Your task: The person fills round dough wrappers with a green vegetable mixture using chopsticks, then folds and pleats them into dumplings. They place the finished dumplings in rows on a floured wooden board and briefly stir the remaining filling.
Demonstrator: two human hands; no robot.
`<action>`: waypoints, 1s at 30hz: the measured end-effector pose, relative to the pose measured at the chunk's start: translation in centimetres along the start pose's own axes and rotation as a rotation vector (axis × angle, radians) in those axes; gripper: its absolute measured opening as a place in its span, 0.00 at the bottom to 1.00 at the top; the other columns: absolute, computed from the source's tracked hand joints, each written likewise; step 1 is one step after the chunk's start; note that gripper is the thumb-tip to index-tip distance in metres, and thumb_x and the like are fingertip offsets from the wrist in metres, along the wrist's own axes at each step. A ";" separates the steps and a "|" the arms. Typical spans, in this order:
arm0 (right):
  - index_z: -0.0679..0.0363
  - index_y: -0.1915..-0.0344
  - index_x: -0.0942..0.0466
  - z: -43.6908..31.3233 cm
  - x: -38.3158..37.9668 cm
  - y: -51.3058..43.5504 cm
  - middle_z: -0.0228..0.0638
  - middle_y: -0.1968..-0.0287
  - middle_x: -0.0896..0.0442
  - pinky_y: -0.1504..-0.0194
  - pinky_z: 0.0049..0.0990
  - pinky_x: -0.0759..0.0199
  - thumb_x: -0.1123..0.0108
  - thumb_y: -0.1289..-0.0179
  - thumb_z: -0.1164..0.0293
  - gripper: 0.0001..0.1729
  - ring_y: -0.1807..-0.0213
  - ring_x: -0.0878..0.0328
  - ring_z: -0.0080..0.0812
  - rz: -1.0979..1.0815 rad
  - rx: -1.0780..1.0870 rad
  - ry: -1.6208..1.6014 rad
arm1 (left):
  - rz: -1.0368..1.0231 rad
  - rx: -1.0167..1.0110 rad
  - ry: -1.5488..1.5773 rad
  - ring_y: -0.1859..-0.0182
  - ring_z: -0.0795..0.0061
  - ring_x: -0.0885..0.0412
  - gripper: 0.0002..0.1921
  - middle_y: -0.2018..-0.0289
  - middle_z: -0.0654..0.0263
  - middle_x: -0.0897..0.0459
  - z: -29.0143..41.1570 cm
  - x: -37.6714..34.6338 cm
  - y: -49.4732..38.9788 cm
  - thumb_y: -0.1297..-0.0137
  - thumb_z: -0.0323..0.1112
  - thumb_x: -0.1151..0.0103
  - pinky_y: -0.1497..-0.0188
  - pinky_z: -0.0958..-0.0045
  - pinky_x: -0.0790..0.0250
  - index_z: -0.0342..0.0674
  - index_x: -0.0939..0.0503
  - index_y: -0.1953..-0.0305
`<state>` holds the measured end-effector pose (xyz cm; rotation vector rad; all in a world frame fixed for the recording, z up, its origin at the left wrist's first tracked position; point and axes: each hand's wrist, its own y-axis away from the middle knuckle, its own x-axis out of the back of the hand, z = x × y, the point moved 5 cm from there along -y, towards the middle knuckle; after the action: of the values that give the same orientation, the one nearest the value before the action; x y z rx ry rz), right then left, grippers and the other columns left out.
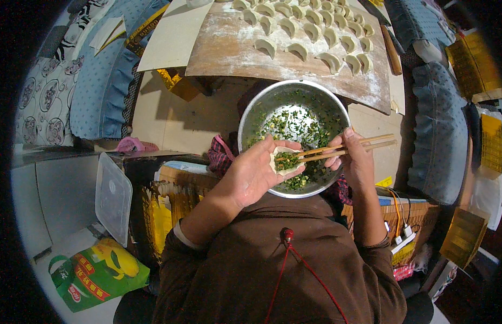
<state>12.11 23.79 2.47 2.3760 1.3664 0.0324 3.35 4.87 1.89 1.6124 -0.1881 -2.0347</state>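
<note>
My left hand [253,172] is palm up and holds a round dough wrapper [278,169] on its fingers. Chopped green filling [286,160] lies on the wrapper. In my right hand [354,156] is a pair of wooden chopsticks [344,149], their tips touching the filling. Below both hands, a metal bowl [243,118] rests at my lap, with more chopped green filling spread over its bottom and walls. Beyond the bowl, a floured wooden board [230,52] bears rows of folded dumplings [289,27].
A rolling pin [391,50] lies along the board's right edge. Blue padded seats [439,133] flank the table. At the left stand a clear plastic lid [113,198] and a green bag [99,275]. A power strip [404,243] with cables is at my right.
</note>
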 end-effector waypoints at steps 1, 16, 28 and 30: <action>0.67 0.67 0.23 0.1 0.0 -0.1 0.46 0.73 0.17 0.79 0.22 0.26 0.53 0.25 0.52 0.28 0.79 0.19 0.31 -0.005 0.007 0.009 | 0.007 -0.015 -0.016 0.36 0.55 0.30 0.25 0.43 0.48 0.28 0.1 -0.2 0.1 0.22 0.46 0.61 0.28 0.47 0.42 0.25 0.33 0.42; 0.69 0.65 0.25 -0.6 0.7 0.3 0.49 0.72 0.17 0.81 0.25 0.26 0.53 0.25 0.49 0.30 0.80 0.20 0.31 -0.028 0.210 -0.096 | 0.046 -0.107 -0.204 0.38 0.58 0.28 0.27 0.43 0.48 0.26 1.4 0.0 -0.3 0.21 0.48 0.65 0.30 0.53 0.39 0.26 0.32 0.40; 0.66 0.65 0.23 2.2 0.7 0.2 0.39 0.71 0.17 0.75 0.24 0.24 0.48 0.26 0.58 0.20 0.75 0.19 0.28 0.048 -0.052 0.291 | 0.048 -0.189 -0.218 0.36 0.56 0.29 0.29 0.40 0.45 0.27 2.9 -0.1 0.1 0.21 0.47 0.65 0.29 0.57 0.41 0.23 0.36 0.37; 0.66 0.64 0.23 3.5 -0.4 -0.2 0.39 0.70 0.17 0.75 0.24 0.23 0.48 0.26 0.58 0.21 0.75 0.18 0.28 -0.048 -0.069 0.239 | 0.036 -0.189 -0.183 0.36 0.58 0.29 0.28 0.41 0.47 0.27 3.0 0.3 0.3 0.20 0.46 0.67 0.29 0.57 0.41 0.24 0.37 0.36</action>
<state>12.51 22.40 -0.72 2.3393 1.5017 0.3549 0.56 3.86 2.64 1.3007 -0.0861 -2.1039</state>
